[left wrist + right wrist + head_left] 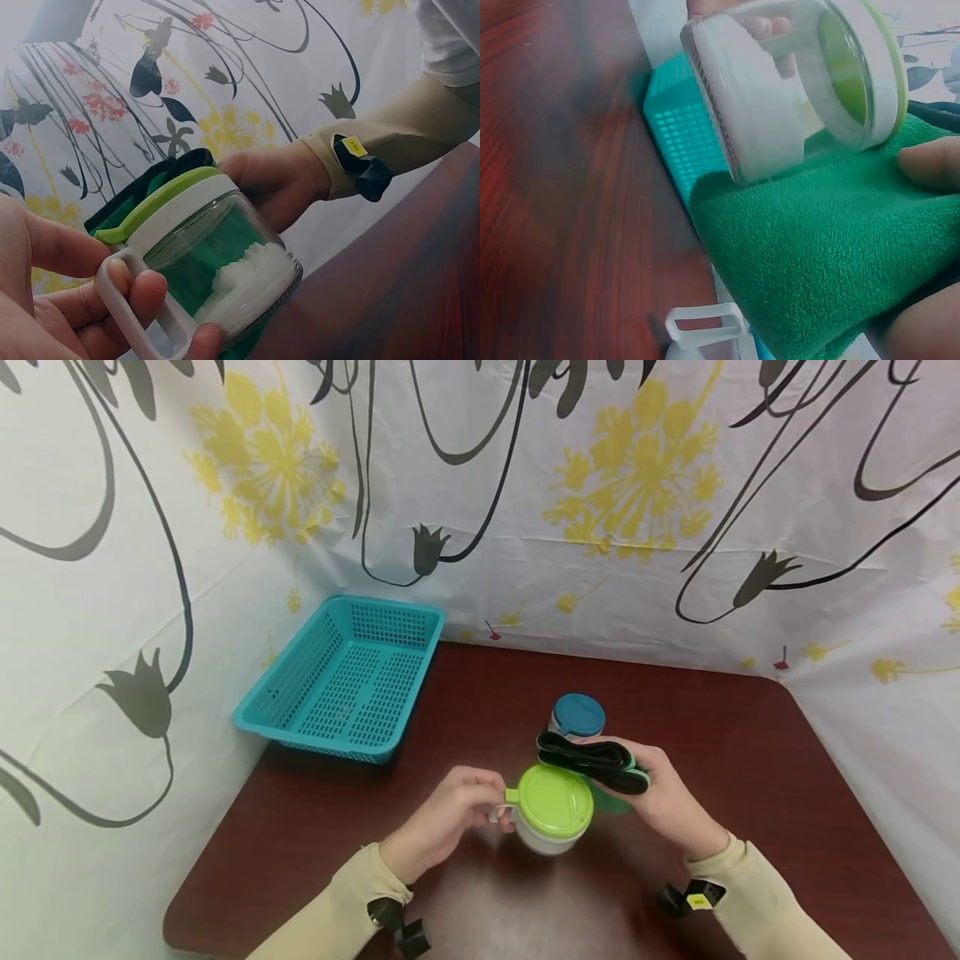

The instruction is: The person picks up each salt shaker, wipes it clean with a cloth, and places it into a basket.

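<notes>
Left hand: we see the left hand (467,802) gripping the white handle (116,306) of the jar, fingers curled about it.
Right hand: we find the right hand (660,781) grasping a folded cloth (802,240), pinched between thumb and fingers.
Jar: clear glass jar (244,270), held up off the table between the two hands; we read it as somewhat tilted.
Lid: light-green lid (555,800) on the jar, closed down over a white collar.
Contents: a white mass (754,109) fills the lower part of the jar; we cannot tell what it is.
Cloth: plush green on one face, a dark layer folded on top in the head view; we note the green face lying against the jar's wall, and green showing through the glass.
Second jar: a blue-lidded jar (578,715) stands on the table just beyond the right hand, partly hidden by it.
Basket: turquoise perforated basket (360,681) at the table's far left corner, well apart from both hands.
Table: dark red-brown table (468,718), wood-grained in the right wrist view.
Backdrop: we record white fabric (480,493) printed with yellow flowers and grey stems behind the table.
</notes>
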Demonstrator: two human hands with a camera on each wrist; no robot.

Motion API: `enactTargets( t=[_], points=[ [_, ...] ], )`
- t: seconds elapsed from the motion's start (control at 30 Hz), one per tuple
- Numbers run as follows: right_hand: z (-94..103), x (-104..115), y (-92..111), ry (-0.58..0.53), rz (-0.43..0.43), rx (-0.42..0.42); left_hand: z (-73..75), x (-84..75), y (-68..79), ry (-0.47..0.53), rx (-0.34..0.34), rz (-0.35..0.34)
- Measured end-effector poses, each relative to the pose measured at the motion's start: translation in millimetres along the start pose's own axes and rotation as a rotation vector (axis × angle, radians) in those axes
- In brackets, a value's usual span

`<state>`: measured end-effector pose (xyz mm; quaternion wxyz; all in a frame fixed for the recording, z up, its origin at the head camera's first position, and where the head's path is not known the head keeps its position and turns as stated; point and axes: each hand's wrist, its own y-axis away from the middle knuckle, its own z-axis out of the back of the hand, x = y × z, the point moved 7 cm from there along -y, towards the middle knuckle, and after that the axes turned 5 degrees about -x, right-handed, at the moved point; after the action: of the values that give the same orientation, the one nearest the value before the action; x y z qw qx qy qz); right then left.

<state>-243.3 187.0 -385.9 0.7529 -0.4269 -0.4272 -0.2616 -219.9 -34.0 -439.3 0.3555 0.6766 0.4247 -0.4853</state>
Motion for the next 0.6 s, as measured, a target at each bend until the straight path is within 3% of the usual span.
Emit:
enactTargets(
  t=[0.6],
  points=[
    [-5.4, -74.3, 18.1, -0.007, -0.219, 0.044, -2.0, -6.2, 1.9, -0.028, 0.009, -0.017]
  ],
)
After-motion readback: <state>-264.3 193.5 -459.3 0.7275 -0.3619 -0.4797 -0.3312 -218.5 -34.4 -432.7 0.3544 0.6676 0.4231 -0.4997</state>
